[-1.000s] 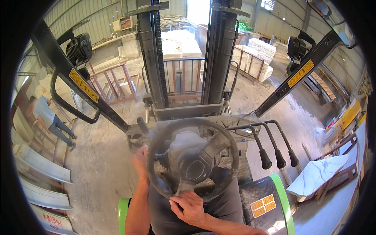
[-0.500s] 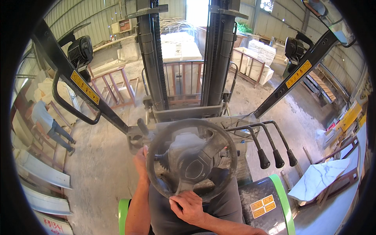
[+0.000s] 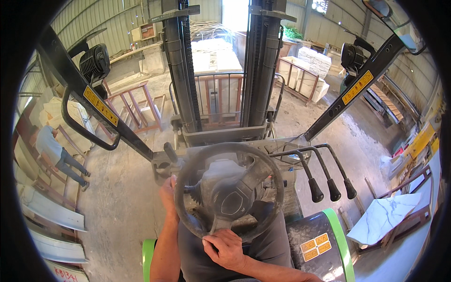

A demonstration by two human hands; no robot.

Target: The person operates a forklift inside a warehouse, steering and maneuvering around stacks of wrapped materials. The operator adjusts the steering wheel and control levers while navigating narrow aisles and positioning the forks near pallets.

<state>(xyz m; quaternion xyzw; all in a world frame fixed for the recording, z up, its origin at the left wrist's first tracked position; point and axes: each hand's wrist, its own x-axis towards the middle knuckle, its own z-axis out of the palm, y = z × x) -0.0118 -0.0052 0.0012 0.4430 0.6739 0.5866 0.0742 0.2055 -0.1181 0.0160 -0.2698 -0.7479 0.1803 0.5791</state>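
I sit behind a forklift's dusty black steering wheel [image 3: 280, 188]. My left hand [image 3: 168, 193] is closed at the left side of the rim, its thumb up along it and its other fingers mostly hidden. Curled over the bottom of the rim is my right hand [image 3: 226, 249], with my forearm coming in from the lower right. A short dark lever [image 3: 171, 153] stands ahead of my left hand. To the right of the wheel, three bent levers with black knobs [image 3: 334, 192] are untouched.
Ahead rises the forklift mast [image 3: 182, 70], with stone blocks [image 3: 216, 57] beyond it. Reddish metal racks [image 3: 136, 105] stand front left. A person [image 3: 56, 150] bends by slabs at the left. A veined white slab [image 3: 384, 217] leans on a rack at the right.
The surroundings have shifted very slightly in view, and the person at the left has moved a little. Both my hands keep their places on the steering wheel.
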